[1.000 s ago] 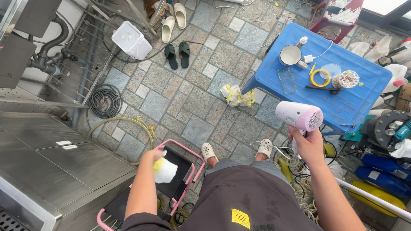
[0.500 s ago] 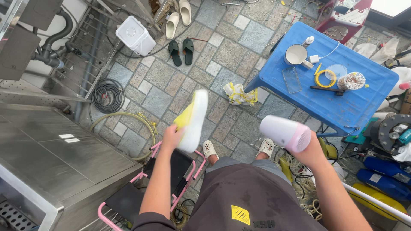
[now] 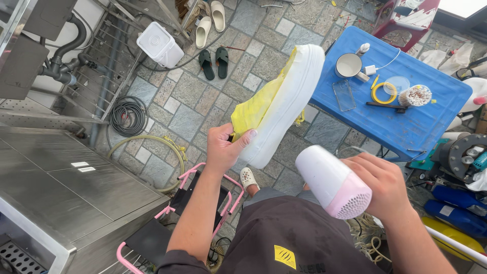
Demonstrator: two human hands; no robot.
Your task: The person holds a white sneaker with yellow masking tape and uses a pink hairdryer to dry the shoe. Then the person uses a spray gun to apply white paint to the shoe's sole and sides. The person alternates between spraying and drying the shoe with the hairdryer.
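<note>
My left hand (image 3: 224,148) grips a yellow shoe with a thick white sole (image 3: 281,101) by its heel end and holds it up in front of me, toe pointing up and to the right. My right hand (image 3: 386,180) holds a white and pink hair dryer (image 3: 332,182), its barrel aimed up-left at the shoe's sole, a short gap between them. Both are above my lap, over a stone-tiled floor.
A blue plastic table (image 3: 406,114) at the right carries a mug (image 3: 349,65), a yellow coil and small items. A steel counter (image 3: 56,187) fills the lower left. A pink-framed stool (image 3: 198,203) is below, with a hose coil (image 3: 128,115), dark sandals (image 3: 213,62) and a white box (image 3: 160,44) on the floor.
My left hand has lifted the shoe higher and closer to my face. The right hand has brought the hair dryer inward and turned it toward the shoe.
</note>
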